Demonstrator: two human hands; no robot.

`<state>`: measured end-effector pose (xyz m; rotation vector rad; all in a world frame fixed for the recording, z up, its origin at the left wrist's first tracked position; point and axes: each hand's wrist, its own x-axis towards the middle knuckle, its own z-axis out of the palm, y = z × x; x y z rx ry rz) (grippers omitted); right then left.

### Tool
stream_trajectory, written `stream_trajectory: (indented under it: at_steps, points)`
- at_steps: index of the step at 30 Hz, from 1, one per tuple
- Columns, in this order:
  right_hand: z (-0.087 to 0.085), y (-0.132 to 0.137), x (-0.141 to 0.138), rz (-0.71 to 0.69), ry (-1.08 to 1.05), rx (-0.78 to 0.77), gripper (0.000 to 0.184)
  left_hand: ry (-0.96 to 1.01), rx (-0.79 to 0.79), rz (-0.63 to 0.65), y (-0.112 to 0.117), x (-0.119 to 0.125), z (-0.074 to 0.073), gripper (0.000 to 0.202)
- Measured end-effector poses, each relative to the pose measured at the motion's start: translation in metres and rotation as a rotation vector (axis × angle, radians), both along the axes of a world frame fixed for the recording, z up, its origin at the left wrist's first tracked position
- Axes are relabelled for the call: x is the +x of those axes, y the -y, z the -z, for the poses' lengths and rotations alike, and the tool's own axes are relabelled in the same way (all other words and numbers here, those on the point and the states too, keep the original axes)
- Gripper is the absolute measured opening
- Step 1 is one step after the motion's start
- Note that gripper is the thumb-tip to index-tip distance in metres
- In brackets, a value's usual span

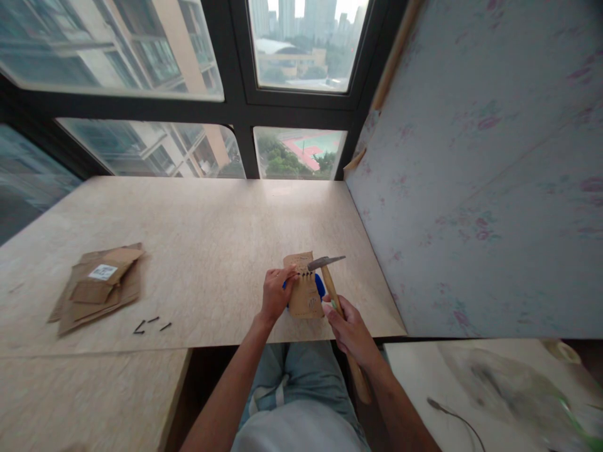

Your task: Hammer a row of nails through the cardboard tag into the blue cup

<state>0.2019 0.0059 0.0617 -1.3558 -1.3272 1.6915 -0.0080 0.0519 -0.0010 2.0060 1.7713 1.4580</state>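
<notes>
A brown cardboard piece [305, 306] with dark marks lies on the worktop in front of me, over something blue [320, 286] that shows at both sides. Several dark nails [307, 274] stand in a row across its upper half. My left hand [277, 294] rests at the cardboard's left edge, its fingertips pinched on a nail at the row's left end; the fingers partly hide it. My right hand [349, 326] is wrapped round the wooden handle of a hammer [331, 285]. The metal hammer head hovers just above the right part of the row.
Loose nails [152, 320] lie on the worktop [211, 251] at left. Beyond them is a stack of brown paper packets [101, 282] with a white label. A patterned wall [452, 188] bounds the right side, windows the back. A cable [455, 414] lies on a lower surface at right.
</notes>
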Motion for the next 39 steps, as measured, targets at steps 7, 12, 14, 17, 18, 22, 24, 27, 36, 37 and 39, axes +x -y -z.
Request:
stream_trajectory:
  at_steps: [7, 12, 14, 17, 18, 22, 24, 27, 36, 37, 39]
  points:
    - [-0.009, -0.004, 0.002, -0.036, 0.117, 0.147, 0.047, -0.041, -0.005, 0.021, 0.000, 0.000, -0.001, 0.023]
    - [-0.025, -0.009, 0.002, -0.154, 0.275, 0.366, 0.041, -0.036, -0.012, 0.020, 0.000, 0.000, -0.002, 0.022]
    - [-0.027, -0.010, -0.001, -0.216, 0.364, 0.395, 0.038, -0.031, -0.020, 0.019, 0.000, 0.000, -0.002, 0.022]
    - [-0.026, -0.013, -0.004, -0.287, 0.475, 0.375, 0.035, -0.027, -0.037, 0.010, 0.001, -0.001, -0.001, 0.023]
    - [-0.024, -0.013, -0.005, -0.298, 0.478, 0.370, 0.034, -0.025, -0.044, 0.010, 0.001, 0.000, -0.002, 0.023]
    - [-0.019, -0.013, -0.005, -0.269, 0.368, 0.365, 0.035, -0.005, -0.060, 0.021, 0.002, 0.000, -0.003, 0.025]
    - [-0.017, -0.013, -0.005, -0.247, 0.364, 0.361, 0.034, 0.010, -0.058, 0.027, 0.002, 0.000, -0.004, 0.025]
    - [-0.015, -0.013, -0.005, -0.245, 0.419, 0.346, 0.033, 0.022, -0.063, 0.036, 0.002, 0.000, -0.003, 0.027]
    - [-0.013, -0.016, -0.004, -0.229, 0.402, 0.338, 0.035, 0.030, -0.082, 0.039, 0.002, 0.000, -0.001, 0.028]
    - [-0.012, -0.017, -0.005, -0.241, 0.413, 0.335, 0.034, 0.038, -0.082, 0.038, 0.003, 0.000, -0.001, 0.028]
    - [-0.011, -0.017, -0.006, -0.256, 0.409, 0.327, 0.035, 0.059, -0.085, 0.039, 0.003, -0.001, 0.000, 0.029]
